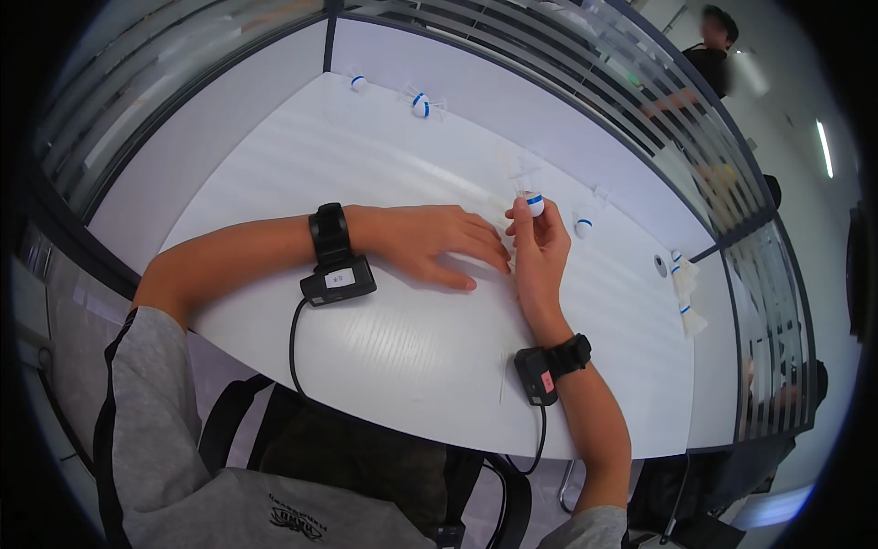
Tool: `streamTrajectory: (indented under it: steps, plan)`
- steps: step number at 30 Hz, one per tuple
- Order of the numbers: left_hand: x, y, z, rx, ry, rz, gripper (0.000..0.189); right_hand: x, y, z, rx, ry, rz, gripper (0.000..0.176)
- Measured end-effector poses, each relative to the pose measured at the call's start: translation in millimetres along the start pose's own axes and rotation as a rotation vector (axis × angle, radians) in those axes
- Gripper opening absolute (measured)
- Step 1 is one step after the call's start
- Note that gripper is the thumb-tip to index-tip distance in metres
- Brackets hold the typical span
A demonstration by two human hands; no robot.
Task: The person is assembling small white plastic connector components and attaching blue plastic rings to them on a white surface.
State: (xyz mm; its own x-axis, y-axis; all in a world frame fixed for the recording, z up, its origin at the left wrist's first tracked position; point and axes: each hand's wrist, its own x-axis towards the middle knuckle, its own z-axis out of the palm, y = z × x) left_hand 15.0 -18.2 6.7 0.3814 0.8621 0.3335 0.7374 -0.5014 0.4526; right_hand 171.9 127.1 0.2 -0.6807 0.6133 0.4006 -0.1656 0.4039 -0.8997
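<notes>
White tabletop (384, 357): smooth, pale and curved, with a rounded near edge; grey panels and glass partitions stand round its far side.
Held thing: a white feather shuttlecock with a blue band round its base (530, 197), lifted just above the tabletop near its middle, base down and feathers pointing up and away.
Right hand (540, 252): raised on its edge, grip closed on the shuttlecock's banded base, pinched between thumb and fingertips.
Left hand (430, 242): palm down and flat on the tabletop, fingers spread, grip open with nothing in it; its fingertips lie just beside the right hand.
Wrists: each carries a black strap with a small black box, the left wrist unit (338, 279) and the right wrist unit (538, 375), and a black cable runs from each toward the person's body.
Loose shuttlecocks: a far pair of white, blue-banded shuttlecocks (421, 105) lies near the tabletop's far corner; a single white, blue-banded shuttlecock (583, 226) lies just beyond the right hand.
Stack: a row of nested white shuttlecocks (686, 297) lies near the right edge, well apart from both hands.
Background: a person in a dark top (709, 59) stands beyond the glass, blurred.
</notes>
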Motion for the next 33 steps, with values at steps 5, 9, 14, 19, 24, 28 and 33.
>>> streamTrajectory:
  steps: [5,9,14,19,24,28,33]
  plan:
    - [1,4,0,0.14,-0.107,0.072,0.049,0,-1,0,-0.003,-0.051,0.022,0.036]
    - [2,2,3,0.115,-0.06,0.053,0.038,-1,-5,3,-0.004,-0.052,0.001,0.036]
    - [4,-5,2,-0.054,0.109,-0.026,0.016,0,0,1,0.019,-0.051,0.007,0.036]
    - [2,-9,4,-0.002,0.229,-0.115,0.016,0,-2,1,0.017,-0.062,0.033,0.036]
    - [3,-9,5,0.131,0.402,-0.137,0.019,-2,-1,1,0.026,-0.05,0.018,0.036]
    - [1,-11,4,0.155,0.5,-0.161,0.017,-1,-2,3,0.012,-0.041,0.022,0.034]
    - [-1,-13,2,0.156,0.526,-0.195,0.014,1,-2,2,-0.002,-0.039,0.031,0.035]
